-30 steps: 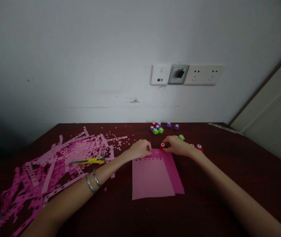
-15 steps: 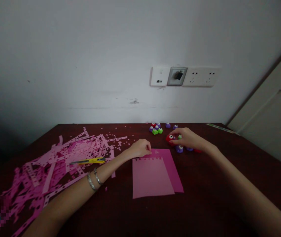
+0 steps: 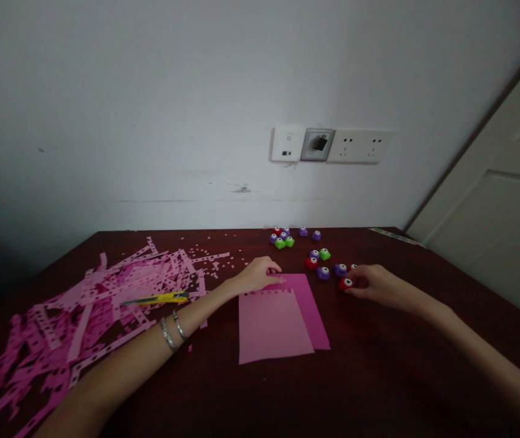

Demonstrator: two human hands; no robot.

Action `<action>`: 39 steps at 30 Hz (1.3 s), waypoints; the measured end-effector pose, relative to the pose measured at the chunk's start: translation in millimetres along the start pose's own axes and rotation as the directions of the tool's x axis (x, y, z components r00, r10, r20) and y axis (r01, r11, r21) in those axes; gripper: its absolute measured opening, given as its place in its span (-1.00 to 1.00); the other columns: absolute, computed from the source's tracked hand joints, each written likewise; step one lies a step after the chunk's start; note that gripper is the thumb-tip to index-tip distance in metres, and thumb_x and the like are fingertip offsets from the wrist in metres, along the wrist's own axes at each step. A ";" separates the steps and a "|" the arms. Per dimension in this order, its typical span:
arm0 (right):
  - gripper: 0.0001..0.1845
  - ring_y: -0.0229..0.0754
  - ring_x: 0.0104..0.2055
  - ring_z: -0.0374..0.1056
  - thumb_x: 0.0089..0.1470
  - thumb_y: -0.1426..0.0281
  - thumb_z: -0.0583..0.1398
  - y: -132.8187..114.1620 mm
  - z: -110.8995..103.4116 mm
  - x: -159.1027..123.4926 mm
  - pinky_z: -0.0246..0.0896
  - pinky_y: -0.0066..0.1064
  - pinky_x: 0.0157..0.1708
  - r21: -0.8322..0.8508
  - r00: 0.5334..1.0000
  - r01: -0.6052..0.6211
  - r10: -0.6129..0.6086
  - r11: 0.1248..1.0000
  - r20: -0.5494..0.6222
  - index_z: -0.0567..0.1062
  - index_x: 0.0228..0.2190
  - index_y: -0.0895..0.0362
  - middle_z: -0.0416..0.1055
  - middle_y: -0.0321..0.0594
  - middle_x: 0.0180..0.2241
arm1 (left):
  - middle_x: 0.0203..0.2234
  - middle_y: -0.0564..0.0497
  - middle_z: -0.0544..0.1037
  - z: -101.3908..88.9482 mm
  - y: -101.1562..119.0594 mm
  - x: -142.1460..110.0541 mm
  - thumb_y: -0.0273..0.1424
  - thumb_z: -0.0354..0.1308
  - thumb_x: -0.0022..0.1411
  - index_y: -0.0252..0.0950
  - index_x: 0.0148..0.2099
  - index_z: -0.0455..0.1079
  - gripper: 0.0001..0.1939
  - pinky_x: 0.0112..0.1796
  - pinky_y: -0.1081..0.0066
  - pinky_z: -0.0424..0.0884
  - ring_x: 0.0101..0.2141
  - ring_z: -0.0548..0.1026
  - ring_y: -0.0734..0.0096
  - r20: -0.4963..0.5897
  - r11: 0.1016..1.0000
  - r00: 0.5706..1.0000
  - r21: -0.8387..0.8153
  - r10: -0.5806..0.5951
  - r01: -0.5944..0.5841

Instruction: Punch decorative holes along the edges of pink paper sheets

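Note:
My right hand [image 3: 374,283] has its thumb and fingers closed round a small red craft punch [image 3: 345,284] with a white and dark round button, standing on the table. Close by are a purple punch [image 3: 340,269], another purple one [image 3: 323,273], a red one [image 3: 311,263] and a green one [image 3: 324,254]. Resting at the top left of the magenta sheet [image 3: 317,322] is my left hand [image 3: 257,275], thumb and forefinger a little apart, beside tiny pink paper bits. Over that sheet lies a light pink sheet [image 3: 273,328], notched along its top edge.
Left of the sheets spreads a heap of punched pink paper strips [image 3: 105,298], with a yellow utility knife [image 3: 162,298] on it. More punches [image 3: 280,243] stand at the back near the wall. A patterned strip [image 3: 397,236] lies at the far right edge.
My right hand has left the red punch farther left and moved right and nearer, onto another red punch. My left hand stays at the sheets, its finger and thumb slightly more parted. The view has shifted slightly.

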State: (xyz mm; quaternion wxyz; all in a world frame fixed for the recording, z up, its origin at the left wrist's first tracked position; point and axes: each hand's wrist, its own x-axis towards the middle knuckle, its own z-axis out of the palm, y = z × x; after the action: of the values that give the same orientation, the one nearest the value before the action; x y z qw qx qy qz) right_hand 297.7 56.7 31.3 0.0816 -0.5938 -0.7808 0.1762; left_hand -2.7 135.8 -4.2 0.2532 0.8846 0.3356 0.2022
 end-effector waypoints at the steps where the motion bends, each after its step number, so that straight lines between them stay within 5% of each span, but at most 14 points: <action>1: -0.74 -0.13 -0.43 0.35 -0.04 0.20 0.13 3.9 1.7 -0.4 0.16 -0.37 -0.45 -0.013 1.000 0.002 -0.002 1.000 -0.011 0.49 -0.42 0.13 0.45 -0.16 -0.43 | -0.32 -0.05 0.48 0.7 0.2 -0.2 -0.28 0.15 0.07 -0.32 -0.18 0.45 -0.72 -0.27 0.42 0.29 -0.33 0.40 0.41 -0.003 1.000 1.000 0.011 0.015 -0.015; 7: -0.78 -0.11 -0.37 0.34 -0.04 0.28 0.13 15.1 9.5 1.3 0.16 -0.35 -0.36 -0.060 0.997 0.002 -0.007 0.998 -0.079 0.47 -0.36 0.13 0.43 -0.13 -0.37 | -0.36 -0.02 0.44 7.4 -2.7 2.8 -0.22 0.18 0.04 -0.31 -0.26 0.44 -0.72 -0.29 0.43 0.26 -0.32 0.37 0.39 -0.024 0.999 1.000 0.044 0.020 -0.019; 12: -0.79 -0.18 -0.44 0.30 0.06 0.30 0.06 -20.8 14.4 -7.1 0.15 -0.39 -0.45 -0.253 0.965 -0.029 -0.039 0.967 -0.259 0.42 -0.44 0.14 0.36 -0.14 -0.40 | -0.42 0.02 0.40 16.1 -8.7 8.4 -0.14 0.18 0.03 -0.31 -0.28 0.37 -0.67 -0.37 0.45 0.24 -0.37 0.34 0.39 -0.045 0.996 0.999 0.084 0.001 0.003; 15: -0.79 -0.20 -0.41 0.29 0.12 0.40 0.00 -58.7 28.4 -12.2 0.19 -0.39 -0.41 -0.276 0.933 0.140 -0.220 0.951 -0.285 0.40 -0.42 0.16 0.33 -0.15 -0.40 | -0.40 0.00 0.39 19.0 -8.3 8.3 -0.14 0.15 0.06 -0.30 -0.27 0.34 -0.67 -0.35 0.42 0.23 -0.33 0.33 0.35 -0.048 0.988 0.999 0.153 0.020 -0.012; 20: -0.79 -0.14 -0.21 0.28 0.10 0.44 0.06 -94.3 57.7 -11.6 0.29 -0.35 -0.31 -0.206 0.863 0.445 -0.479 0.871 -0.162 0.41 -0.21 0.17 0.33 -0.08 -0.21 | -0.39 0.02 0.37 19.7 -6.1 5.3 -0.23 0.11 0.13 -0.27 -0.24 0.29 -0.77 -0.35 0.41 0.22 -0.32 0.32 0.34 -0.042 0.973 0.998 0.226 0.056 -0.045; 30: -0.78 -0.13 -0.20 0.27 0.08 0.49 0.07 -93.2 72.7 -11.3 0.30 -0.29 -0.24 -0.192 0.826 0.484 -0.518 0.854 -0.223 0.47 -0.25 0.18 0.37 -0.09 -0.28 | -0.40 0.04 0.36 12.8 -9.1 7.1 -0.38 0.00 0.21 -0.27 -0.27 0.27 -0.92 -0.30 0.43 0.23 -0.31 0.32 0.40 -0.028 0.963 0.998 0.264 0.063 -0.053; 34: -0.74 -0.12 -0.20 0.27 0.08 0.53 0.05 -91.9 79.8 -12.5 0.30 -0.27 -0.21 -0.190 0.816 0.473 -0.509 0.860 -0.274 0.46 -0.21 0.20 0.37 -0.08 -0.26 | -0.33 -0.04 0.37 4.6 -19.5 5.1 -0.48 -0.11 0.24 -0.30 -0.23 0.27 -0.86 -0.22 0.34 0.22 -0.25 0.31 0.32 -0.077 0.861 0.995 0.508 0.056 -0.009; 39: -0.68 -0.12 -0.18 0.27 0.07 0.53 0.05 -87.8 85.1 -12.1 0.30 -0.24 -0.18 -0.168 0.805 0.461 -0.491 0.871 -0.333 0.44 -0.14 0.18 0.37 -0.07 -0.21 | -0.26 -0.14 0.35 -17.1 -35.0 -0.9 -0.68 -0.07 0.03 -0.38 -0.15 0.27 -0.68 -0.22 0.28 0.21 -0.21 0.29 0.20 -0.170 0.688 0.985 0.715 -0.001 0.124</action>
State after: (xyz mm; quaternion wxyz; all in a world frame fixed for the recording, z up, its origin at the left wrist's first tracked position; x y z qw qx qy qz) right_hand 193.6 9.6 -13.8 0.2435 -0.4038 -0.8818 0.0057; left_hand -29.5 163.2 -11.2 -0.1355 0.8820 0.4367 0.1137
